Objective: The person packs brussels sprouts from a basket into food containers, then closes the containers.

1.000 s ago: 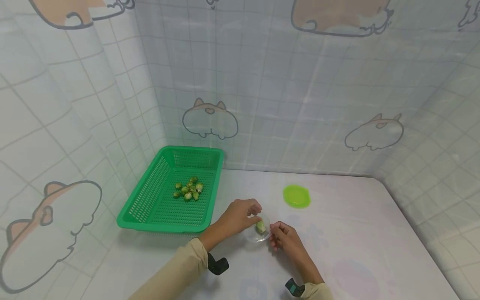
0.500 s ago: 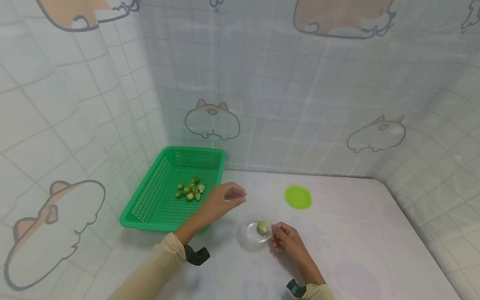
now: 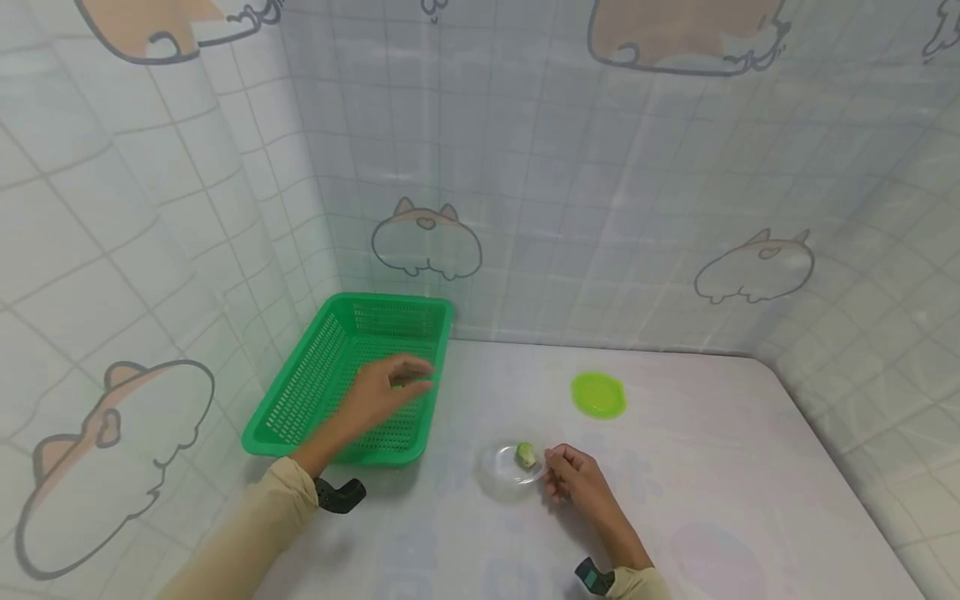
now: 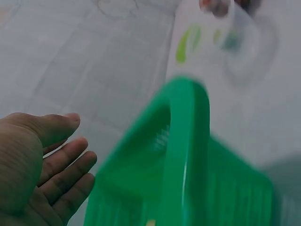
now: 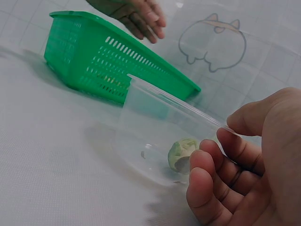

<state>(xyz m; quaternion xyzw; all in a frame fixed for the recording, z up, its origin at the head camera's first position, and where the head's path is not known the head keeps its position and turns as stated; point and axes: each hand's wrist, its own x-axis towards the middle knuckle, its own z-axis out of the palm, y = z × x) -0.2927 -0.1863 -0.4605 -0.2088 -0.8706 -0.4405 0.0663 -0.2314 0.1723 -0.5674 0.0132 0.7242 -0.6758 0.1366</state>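
Note:
My right hand [image 3: 581, 482] pinches the rim of a clear plastic bowl [image 5: 146, 122] between thumb and forefinger. One Brussels sprout [image 5: 181, 153] lies at the bottom of that bowl, on the side by my right fingers. My left hand [image 3: 381, 390] hovers over the green basket [image 3: 315, 392], thumb and fingers apart and holding nothing. In the left wrist view, the left fingers [image 4: 70, 176] are relaxed beside the basket's rim. The left hand covers most of the sprouts in the basket from the head view.
A bright green round lid [image 3: 598, 395] lies on the white table [image 3: 675, 450] behind the bowl. Patterned curtain-like walls [image 3: 570, 208] enclose the table at the back and both sides. The basket stands at the table's back left.
My left hand has let go of the sprout in the bowl and moved left and back over the basket. My right hand stays at the bowl's rim.

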